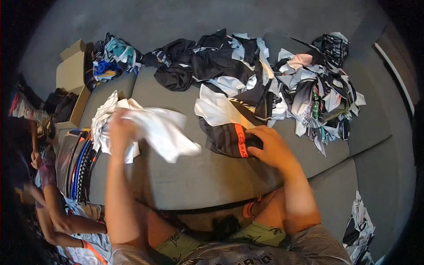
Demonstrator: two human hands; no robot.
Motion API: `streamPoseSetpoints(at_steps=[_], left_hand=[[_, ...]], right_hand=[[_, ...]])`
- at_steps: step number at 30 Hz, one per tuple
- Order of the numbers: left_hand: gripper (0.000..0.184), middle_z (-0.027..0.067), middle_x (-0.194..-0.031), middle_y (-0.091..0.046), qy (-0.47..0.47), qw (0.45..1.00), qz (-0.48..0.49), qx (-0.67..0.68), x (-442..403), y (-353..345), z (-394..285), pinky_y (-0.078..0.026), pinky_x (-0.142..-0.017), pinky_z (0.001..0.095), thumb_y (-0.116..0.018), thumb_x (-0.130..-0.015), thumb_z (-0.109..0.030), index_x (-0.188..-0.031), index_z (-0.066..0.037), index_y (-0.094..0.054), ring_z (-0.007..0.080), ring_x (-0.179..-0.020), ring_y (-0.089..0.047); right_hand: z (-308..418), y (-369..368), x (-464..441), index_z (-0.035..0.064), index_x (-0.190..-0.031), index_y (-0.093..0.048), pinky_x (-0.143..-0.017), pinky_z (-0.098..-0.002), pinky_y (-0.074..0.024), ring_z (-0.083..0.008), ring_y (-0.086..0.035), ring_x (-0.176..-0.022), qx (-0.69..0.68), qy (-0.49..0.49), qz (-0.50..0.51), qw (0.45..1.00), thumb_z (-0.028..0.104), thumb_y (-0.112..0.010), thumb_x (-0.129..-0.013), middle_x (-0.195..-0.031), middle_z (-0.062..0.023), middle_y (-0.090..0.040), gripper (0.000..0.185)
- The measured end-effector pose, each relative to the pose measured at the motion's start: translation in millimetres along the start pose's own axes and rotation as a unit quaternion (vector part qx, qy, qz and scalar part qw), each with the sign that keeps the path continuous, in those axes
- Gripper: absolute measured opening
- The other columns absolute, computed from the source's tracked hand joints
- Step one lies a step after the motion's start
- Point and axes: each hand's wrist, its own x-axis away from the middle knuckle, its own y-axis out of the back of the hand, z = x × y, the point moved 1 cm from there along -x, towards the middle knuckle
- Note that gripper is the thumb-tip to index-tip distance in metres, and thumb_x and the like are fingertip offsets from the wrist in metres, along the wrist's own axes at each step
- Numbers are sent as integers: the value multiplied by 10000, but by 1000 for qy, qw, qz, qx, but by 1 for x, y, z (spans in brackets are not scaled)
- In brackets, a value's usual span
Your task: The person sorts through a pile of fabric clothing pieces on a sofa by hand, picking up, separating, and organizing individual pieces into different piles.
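One white cloth fills left fingers; right fingers touch dark fabric.

The load-bearing surface before me is a wide, grey, fabric-covered padded platform divided by seams. Resting on it, from the person's left: a row of flat, folded multicoloured fabrics; a crumpled white cloth pile; a dark cloth with an orange lettered band; and a tangled heap of mixed fabric scraps. Along the far side: crumpled black cloth.
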Motion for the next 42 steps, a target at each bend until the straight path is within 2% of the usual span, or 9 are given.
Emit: streamPoseSetpoints(at_steps=[3,7,11,13,16,18,28,31,42], left_hand=[[381,144,-1010,-713,-144,935,-263,-191,-29,102,24,-532,-803,339,-557,-889,-81,-1258,-11,-620,264,-882,-654],[483,149,-1236,-693,-83,943,-297,-129,-33,141,72,-497,-982,354,-621,-856,-88,-1338,-50,-605,310,-1104,-657],[522,160,-1372,-623,-255,863,-327,-288,-26,90,22,-440,-1076,391,-643,-836,-75,-1357,-81,-605,336,-1239,-600],[505,161,-1454,-558,-269,881,-284,-267,-24,58,8,-394,-1121,420,-641,-830,-59,-1334,-93,-619,345,-1322,-532],[428,144,-1467,-548,-283,898,-207,-267,-10,29,-11,-382,-1129,424,-631,-847,-60,-1272,-103,-651,333,-1339,-515],[407,140,-1463,-552,-281,903,-205,-254,-5,29,-15,-383,-1128,422,-628,-850,-61,-1254,-103,-658,332,-1337,-515],[297,116,-1434,-571,-274,926,-175,-190,-8,34,-16,-385,-1122,409,-608,-881,-70,-1166,-100,-688,321,-1325,-518],[286,112,-1426,-575,-280,925,-157,-204,-6,29,-19,-387,-1120,406,-607,-888,-75,-1162,-98,-688,317,-1317,-520],[265,93,-1417,-583,-260,927,-146,-226,-4,19,-19,-397,-1107,400,-614,-896,-78,-1147,-101,-696,310,-1309,-524]], right_hand=[[-9,4,2,164,-1414,-571,-1062,-399,-455,-332,-539,-1282,13,-29,-13,999,208,-741,-819,-1441,-92,-544,621],[-20,-4,-13,188,-1485,-501,-1074,-415,-449,-333,-502,-1343,56,-54,-88,993,239,-773,-783,-1503,-107,-489,755],[-28,-37,-46,243,-1558,-408,-1088,-443,-442,-336,-465,-1396,322,-60,-114,938,258,-779,-758,-1564,-134,-419,882],[-40,-46,-74,253,-1532,-441,-1050,-468,-462,-326,-486,-1381,331,-5,-171,928,227,-750,-767,-1571,-103,-433,826],[-73,-20,-122,226,-1412,-576,-955,-466,-512,-332,-594,-1245,320,-47,-61,944,206,-715,-779,-1432,-88,-590,648],[-79,20,-137,153,-1168,-732,-800,-482,-546,-384,-696,-948,267,-49,-73,960,130,-617,-842,-1049,-133,-746,347],[-13,352,-153,153,-1244,-734,-813,-391,-553,-312,-704,-931,167,-105,-448,872,55,-578,-835,-1094,-121,-767,448],[-25,433,-134,140,-1275,-727,-746,-341,-536,-253,-671,-853,123,-1,-490,863,79,-540,-830,-1050,-122,-764,487],[34,440,-36,57,-1320,-691,-862,-274,-510,-222,-652,-1021,31,60,-559,826,81,-536,-849,-1176,-134,-737,496]])
